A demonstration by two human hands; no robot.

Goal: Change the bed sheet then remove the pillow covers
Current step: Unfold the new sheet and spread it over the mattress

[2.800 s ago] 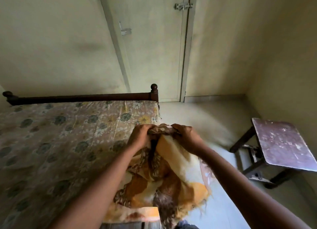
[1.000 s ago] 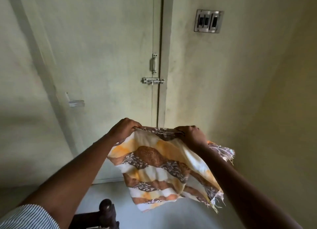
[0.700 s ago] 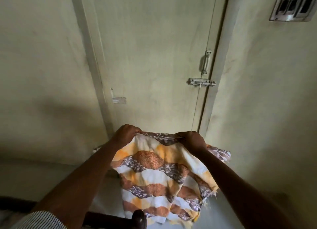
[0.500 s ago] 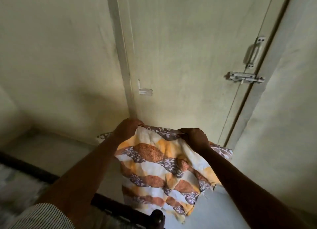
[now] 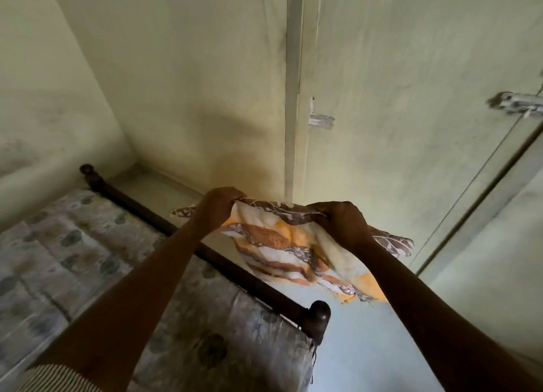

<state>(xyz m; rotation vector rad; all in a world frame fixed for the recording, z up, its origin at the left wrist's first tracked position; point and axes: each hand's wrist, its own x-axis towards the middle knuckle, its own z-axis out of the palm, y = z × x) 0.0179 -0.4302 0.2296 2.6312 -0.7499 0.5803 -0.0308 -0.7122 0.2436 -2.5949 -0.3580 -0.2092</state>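
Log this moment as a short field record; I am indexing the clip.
left hand: grips the cloth's top edge
right hand: grips the same edge
cloth: orange, brown and white, hanging between the hands
mattress: flower print, lower left
bed rail: dark wood, below the cloth
door: behind the cloth, latch at right

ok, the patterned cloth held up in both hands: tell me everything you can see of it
The patterned cloth looks like thin, soft fabric with wavy bands of orange, brown and white, plus purplish-brown bands carrying a white leaf print. Its top edge is pulled between the left hand and the right hand, both gripping it, with short ends sticking out past each fist. The rest hangs loose and creased in the air beyond the bed rail. Only the hands are seen touching it.
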